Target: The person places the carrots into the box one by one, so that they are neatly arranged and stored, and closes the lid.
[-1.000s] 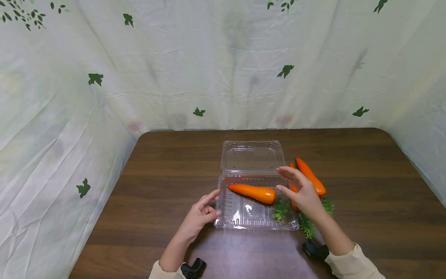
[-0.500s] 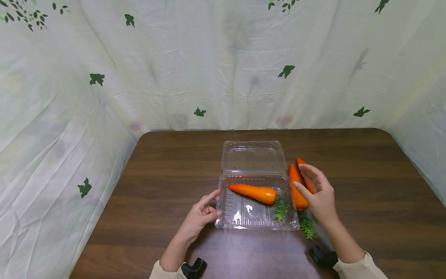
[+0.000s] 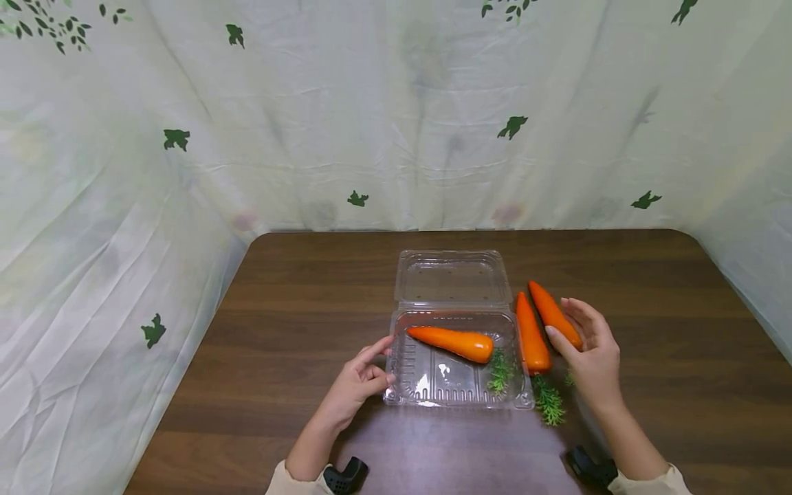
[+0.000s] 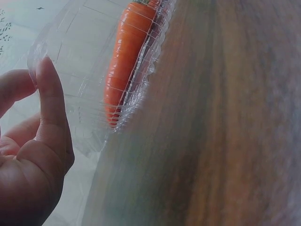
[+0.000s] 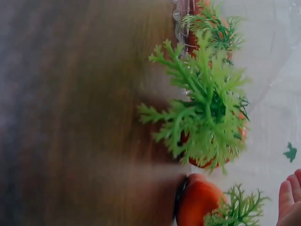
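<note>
A clear plastic clamshell container [image 3: 458,395] lies with its lid folded back on the table. Inside its base is an orange carrot [image 3: 454,344] with green leaves. My left hand [image 3: 349,388] pinches the container's left rim between thumb and finger; the left wrist view shows them at the rim. To the container's right lies a second carrot [image 3: 532,337], its leafy end towards me. Beside that, a third carrot [image 3: 551,313] lies under my right hand [image 3: 594,354]. That hand's thumb and fingers are spread around the third carrot's thick end, without a visible firm grip.
The brown wooden table [image 3: 297,295] is bounded at the back by a pale curtain [image 3: 408,137] with leaf prints. Green leaves [image 3: 547,402] of the second carrot reach past the container's front right corner. Each wrist carries a black camera [image 3: 590,467].
My right hand has moved right, from the container's right edge past the second carrot to the third. The carrots stay in place. My left hand keeps its place at the rim.
</note>
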Available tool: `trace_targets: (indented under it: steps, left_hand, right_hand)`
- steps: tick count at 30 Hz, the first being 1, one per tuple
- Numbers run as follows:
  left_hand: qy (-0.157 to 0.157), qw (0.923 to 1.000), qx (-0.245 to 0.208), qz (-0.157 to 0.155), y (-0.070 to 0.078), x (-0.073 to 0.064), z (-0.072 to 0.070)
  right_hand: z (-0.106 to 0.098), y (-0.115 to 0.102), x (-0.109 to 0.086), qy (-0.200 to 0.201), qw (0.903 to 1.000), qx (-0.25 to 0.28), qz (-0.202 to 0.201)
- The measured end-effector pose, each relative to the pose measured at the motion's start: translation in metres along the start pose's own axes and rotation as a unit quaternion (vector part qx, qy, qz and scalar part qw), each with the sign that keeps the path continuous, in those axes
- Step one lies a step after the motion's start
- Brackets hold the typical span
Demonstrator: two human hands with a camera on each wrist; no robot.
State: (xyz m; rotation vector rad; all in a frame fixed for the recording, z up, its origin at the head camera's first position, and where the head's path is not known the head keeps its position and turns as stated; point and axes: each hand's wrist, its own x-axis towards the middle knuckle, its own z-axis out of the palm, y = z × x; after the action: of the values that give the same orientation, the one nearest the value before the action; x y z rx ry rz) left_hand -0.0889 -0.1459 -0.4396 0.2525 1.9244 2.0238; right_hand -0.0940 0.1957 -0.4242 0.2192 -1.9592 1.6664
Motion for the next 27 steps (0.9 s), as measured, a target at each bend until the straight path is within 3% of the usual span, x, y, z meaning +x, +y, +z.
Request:
trace_targets:
  steps: [6,15,21,27]
  left_hand:
    - [-0.001,1.0,0.004,0.006,-0.002,0.001,-0.001]
    - [0.006,0.9999,0.004,0.007,-0.023,0.007,-0.009]
    - [0.005,0.9999,0.006,0.015,-0.024,0.007,-0.009]
    - [0.009,0.9999,0.01,0.005,-0.023,0.007,-0.009]
  right_hand:
    - [-0.009,0.005,-0.002,0.012,0.9994,-0.029,-0.013]
    - [-0.021,0.027,-0.006,0.023,0.9974,-0.068,0.001]
    - [-0.027,0.048,-0.01,0.031,0.9924,-0.11,0.046]
    - [-0.028,0.056,-0.013,0.024,0.985,-0.138,0.101]
